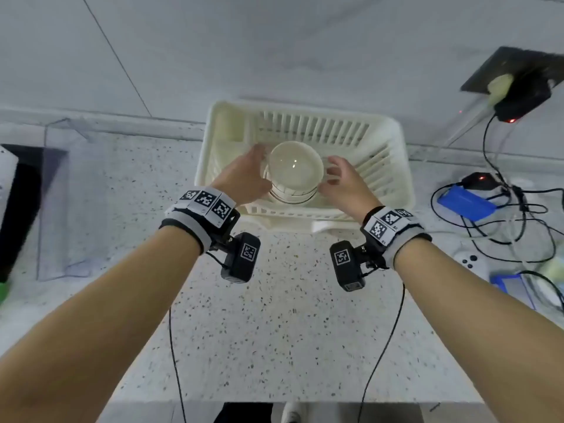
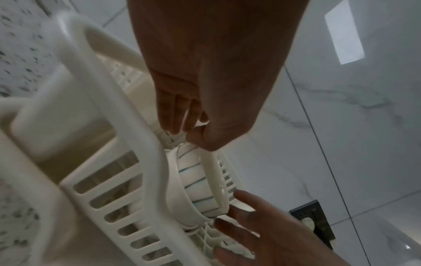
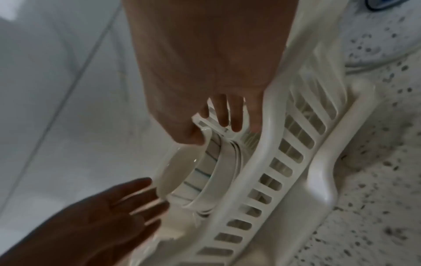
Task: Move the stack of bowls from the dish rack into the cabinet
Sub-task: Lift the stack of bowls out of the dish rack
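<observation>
The two bare forearms are reaching out over the speckled terrazzo countertop (image 1: 274, 331), each wrist wearing a marker band and a small black camera. The left hand (image 1: 244, 175) is coming in with fingers spread and relaxed, its thumb touching the top rim. The right hand (image 1: 341, 181) is also spread, its thumb at the opposite rim; neither is gripping yet, as far as I can tell.

Between them the stack of glossy cream ceramic bowls with thin blue stripes (image 1: 293, 172) is sitting upright in the middle of the cream slatted plastic dish rack (image 1: 393, 166), which is standing at the countertop's back edge against the grey tiled wall (image 1: 274, 50).

I'm guessing that stack is heavy, stiff, slick and breakable. Taking it low, palms on opposite sides under the bottom bowl, looks safest.

The cabinet is not showing.
</observation>
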`<state>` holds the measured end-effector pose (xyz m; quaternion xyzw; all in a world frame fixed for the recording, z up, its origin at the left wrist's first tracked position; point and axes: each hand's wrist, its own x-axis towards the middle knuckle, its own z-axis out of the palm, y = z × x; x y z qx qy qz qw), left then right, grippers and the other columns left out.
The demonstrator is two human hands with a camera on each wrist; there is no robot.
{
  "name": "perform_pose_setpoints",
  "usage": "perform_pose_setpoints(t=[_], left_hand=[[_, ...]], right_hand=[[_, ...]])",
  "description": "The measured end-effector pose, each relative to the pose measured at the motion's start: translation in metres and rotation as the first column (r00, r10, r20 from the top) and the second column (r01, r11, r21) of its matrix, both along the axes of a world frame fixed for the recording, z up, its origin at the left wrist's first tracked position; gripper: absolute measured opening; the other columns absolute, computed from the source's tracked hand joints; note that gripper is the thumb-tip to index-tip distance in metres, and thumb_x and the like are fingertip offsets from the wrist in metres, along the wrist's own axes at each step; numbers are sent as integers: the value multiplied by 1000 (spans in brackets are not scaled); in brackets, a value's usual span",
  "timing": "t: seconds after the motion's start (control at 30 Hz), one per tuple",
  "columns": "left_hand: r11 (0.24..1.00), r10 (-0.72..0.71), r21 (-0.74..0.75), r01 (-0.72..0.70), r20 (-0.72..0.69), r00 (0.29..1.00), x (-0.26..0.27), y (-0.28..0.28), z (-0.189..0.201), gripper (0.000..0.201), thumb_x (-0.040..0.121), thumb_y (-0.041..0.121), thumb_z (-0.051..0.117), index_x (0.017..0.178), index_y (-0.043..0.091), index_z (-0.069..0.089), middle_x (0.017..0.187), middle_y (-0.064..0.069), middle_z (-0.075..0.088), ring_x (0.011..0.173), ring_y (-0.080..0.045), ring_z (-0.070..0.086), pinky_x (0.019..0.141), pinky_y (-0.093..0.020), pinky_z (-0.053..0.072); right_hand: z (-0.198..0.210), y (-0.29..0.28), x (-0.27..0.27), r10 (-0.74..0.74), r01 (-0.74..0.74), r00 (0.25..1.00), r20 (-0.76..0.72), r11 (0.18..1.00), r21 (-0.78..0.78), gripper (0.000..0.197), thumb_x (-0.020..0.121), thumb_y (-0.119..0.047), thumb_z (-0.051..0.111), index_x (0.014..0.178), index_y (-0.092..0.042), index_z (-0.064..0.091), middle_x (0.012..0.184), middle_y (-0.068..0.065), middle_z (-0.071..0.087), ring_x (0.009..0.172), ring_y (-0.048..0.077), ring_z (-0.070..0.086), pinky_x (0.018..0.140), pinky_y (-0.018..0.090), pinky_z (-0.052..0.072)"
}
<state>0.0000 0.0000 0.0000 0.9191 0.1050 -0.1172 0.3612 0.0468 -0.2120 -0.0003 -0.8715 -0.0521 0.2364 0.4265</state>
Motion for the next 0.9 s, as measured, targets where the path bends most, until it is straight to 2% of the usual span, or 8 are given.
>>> perform_pose_setpoints(t=[0.07, 0.17, 0.27, 0.33, 0.47, 0.67, 0.83, 0.9], left_hand=[[997, -74, 8, 76, -94, 993, 14, 0, -7, 78, 84, 9, 68, 150, 11, 26, 141, -10, 53, 124, -29, 56, 102, -41, 48], [986, -165, -43, 159, -185, 969, 31, 2, -19, 95, 77, 13, 76, 153, 12, 19, 135, -9, 52, 118, -29, 58, 101, -42, 49], [976, -216, -62, 208, -186, 958, 43, 6, -29, 113, 61, 21, 84, 153, 20, 19, 132, 1, 49, 115, -22, 56, 101, -44, 50], [971, -239, -66, 230, -204, 950, 47, 9, -36, 113, 61, 18, 87, 153, 17, 20, 126, 6, 48, 113, -18, 54, 103, -42, 47], [964, -258, -116, 238, -206, 944, 46, 11, -50, 112, 62, 12, 91, 152, 16, 25, 132, 1, 58, 122, -20, 54, 110, -40, 41], [950, -257, -221, 221, -146, 955, 49, 13, -45, 113, 58, 10, 93, 151, 16, 29, 140, -2, 54, 128, -19, 50, 110, -38, 41], [935, -266, -256, 245, -53, 962, 45, 15, -25, 128, 46, 33, 90, 153, 24, 22, 142, 3, 51, 133, -21, 48, 111, -48, 41], [933, -239, -276, 230, 1, 971, 43, 14, -11, 121, 54, 19, 92, 153, 20, 22, 139, 5, 50, 131, -18, 47, 111, -42, 42]], right_hand=[[-4, 10, 10, -89, 97, 988, -129, 994, 54, 58, 95, -25, 57, 149, -20, 39, 146, 4, 51, 124, 20, 55, 104, 47, 50], [-6, 25, 22, -157, 192, 942, -295, 977, 95, 31, 97, -27, 50, 128, -23, 51, 139, 6, 53, 125, 28, 54, 98, 53, 53], [-17, 34, 32, -180, 226, 914, -363, 970, 89, 47, 94, -23, 58, 139, -26, 46, 133, 2, 50, 123, 27, 49, 99, 56, 53], [-29, 38, 36, -196, 248, 896, -398, 965, 83, 56, 91, -15, 60, 143, -29, 43, 128, 3, 49, 122, 28, 48, 95, 57, 55], [-43, 43, 41, -199, 293, 851, -487, 948, 124, 54, 88, -6, 57, 129, -38, 45, 125, 3, 51, 125, 34, 50, 82, 56, 61], [-42, 46, 38, -227, 335, 854, -469, 928, 162, 57, 84, -3, 54, 130, -35, 49, 123, 4, 52, 121, 38, 50, 71, 54, 63], [-28, 44, 35, -239, 370, 866, -439, 897, 242, 65, 79, -6, 55, 138, -30, 48, 133, 8, 51, 124, 41, 50, 67, 53, 63], [-16, 43, 33, -242, 374, 879, -410, 884, 280, 71, 75, -7, 55, 141, -32, 46, 137, 7, 50, 127, 40, 50, 69, 56, 63]])
